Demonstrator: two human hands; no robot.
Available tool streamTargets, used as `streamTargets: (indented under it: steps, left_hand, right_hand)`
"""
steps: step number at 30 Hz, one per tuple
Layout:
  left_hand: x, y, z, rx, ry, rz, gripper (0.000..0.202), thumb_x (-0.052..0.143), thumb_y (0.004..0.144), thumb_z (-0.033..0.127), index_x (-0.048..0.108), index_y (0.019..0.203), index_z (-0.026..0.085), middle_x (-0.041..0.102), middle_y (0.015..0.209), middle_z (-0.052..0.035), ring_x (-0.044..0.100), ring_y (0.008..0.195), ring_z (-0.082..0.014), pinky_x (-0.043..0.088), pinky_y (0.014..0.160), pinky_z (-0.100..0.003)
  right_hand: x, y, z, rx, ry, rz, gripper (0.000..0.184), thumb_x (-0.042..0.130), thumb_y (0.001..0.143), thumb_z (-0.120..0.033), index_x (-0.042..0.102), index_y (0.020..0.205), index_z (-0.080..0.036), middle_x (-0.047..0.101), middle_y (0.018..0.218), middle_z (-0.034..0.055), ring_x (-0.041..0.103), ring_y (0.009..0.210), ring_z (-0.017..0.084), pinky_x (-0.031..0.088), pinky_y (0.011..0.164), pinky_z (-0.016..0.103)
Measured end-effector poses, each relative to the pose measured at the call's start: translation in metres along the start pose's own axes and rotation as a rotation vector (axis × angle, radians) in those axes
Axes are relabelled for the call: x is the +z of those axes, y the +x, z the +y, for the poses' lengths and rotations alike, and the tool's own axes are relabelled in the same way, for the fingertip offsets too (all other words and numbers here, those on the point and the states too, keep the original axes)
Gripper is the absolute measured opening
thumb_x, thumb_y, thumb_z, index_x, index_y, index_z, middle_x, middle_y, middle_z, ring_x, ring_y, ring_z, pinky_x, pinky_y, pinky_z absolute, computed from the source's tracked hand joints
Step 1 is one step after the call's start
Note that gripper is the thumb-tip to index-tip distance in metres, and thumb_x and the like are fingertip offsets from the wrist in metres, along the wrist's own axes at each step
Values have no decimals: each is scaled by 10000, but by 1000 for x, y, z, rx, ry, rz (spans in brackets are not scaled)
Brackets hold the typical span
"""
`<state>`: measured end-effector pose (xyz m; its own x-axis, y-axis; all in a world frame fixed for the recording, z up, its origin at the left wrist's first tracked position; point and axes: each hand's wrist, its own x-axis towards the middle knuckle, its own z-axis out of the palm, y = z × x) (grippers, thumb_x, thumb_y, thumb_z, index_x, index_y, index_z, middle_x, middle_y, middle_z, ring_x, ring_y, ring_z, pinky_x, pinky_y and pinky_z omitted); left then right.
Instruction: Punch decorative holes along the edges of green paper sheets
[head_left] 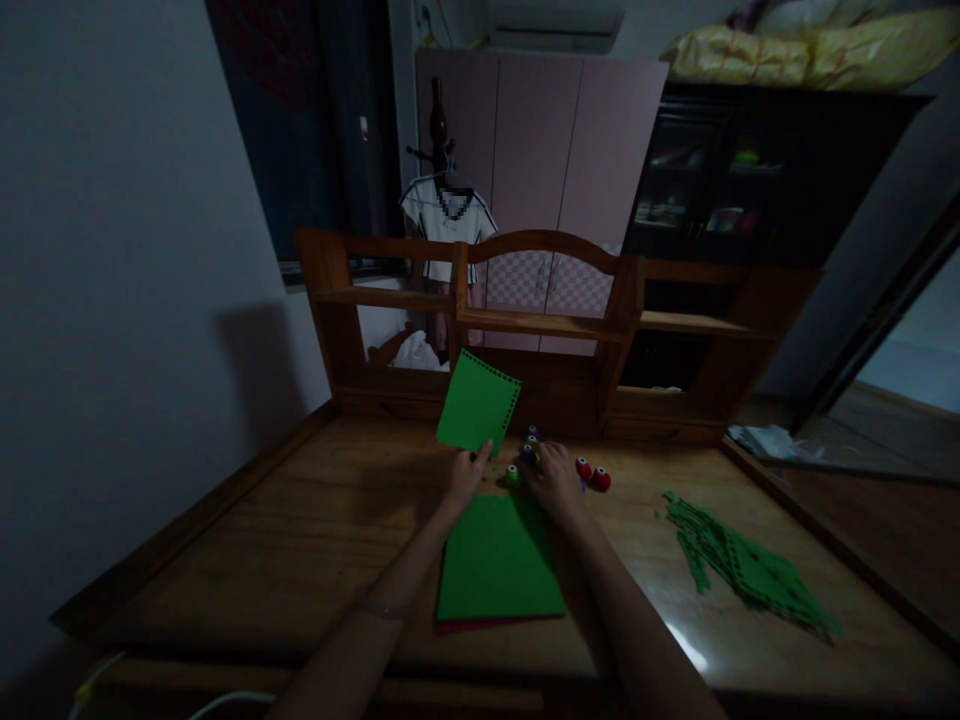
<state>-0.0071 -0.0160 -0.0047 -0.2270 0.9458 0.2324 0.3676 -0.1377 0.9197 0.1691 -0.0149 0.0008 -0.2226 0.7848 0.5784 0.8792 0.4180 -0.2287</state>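
Observation:
My left hand (466, 474) pinches the lower edge of a green paper sheet (478, 402), which stands upright with a row of punched holes along its top and right edges. To its right, my right hand (553, 474) rests closed over a small craft punch (528, 454) on the wooden desk (300, 540). A green punch (512, 475) sits between my hands, and two red punches (592, 473) lie just right of my right hand. A stack of green sheets (499, 560) lies flat between my forearms.
Several punched green sheets (750, 565) are spread out on the desk's right side. A wooden shelf unit (540, 320) runs along the back of the desk. Behind it stand a pink wardrobe (540, 150) and a dark cabinet (750, 180).

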Motion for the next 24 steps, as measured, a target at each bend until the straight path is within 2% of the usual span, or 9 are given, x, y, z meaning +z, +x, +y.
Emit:
streamTargets:
  steps: [8, 20, 24]
  left_hand:
    - [0, 2, -5, 8, 22, -11, 523, 417, 725, 620, 497, 498, 156, 473, 420, -2, 475, 416, -125, 315, 459, -224]
    - [-1, 1, -2, 17, 46, -28, 524, 405, 738, 607, 472, 469, 163, 452, 406, 3, 455, 395, -114, 305, 452, -221]
    - [0, 2, -6, 20, 30, -22, 527, 397, 736, 615, 459, 469, 166, 441, 406, 9, 453, 394, -114, 301, 446, -221]
  right_hand:
    - [-2, -2, 1, -45, 16, -90, 362, 470, 814, -277, 486, 1175, -256, 553, 1139, 68, 396, 1123, 233, 306, 896, 371]
    - [0, -2, 3, -49, 49, -91, 353, 461, 811, -250, 496, 1162, -246, 558, 1139, 74, 417, 1137, 226, 298, 929, 383]
    - [1, -1, 1, -40, 64, -43, 374, 486, 785, -243, 498, 1159, -228, 552, 1147, 83, 418, 1143, 237, 263, 967, 407]
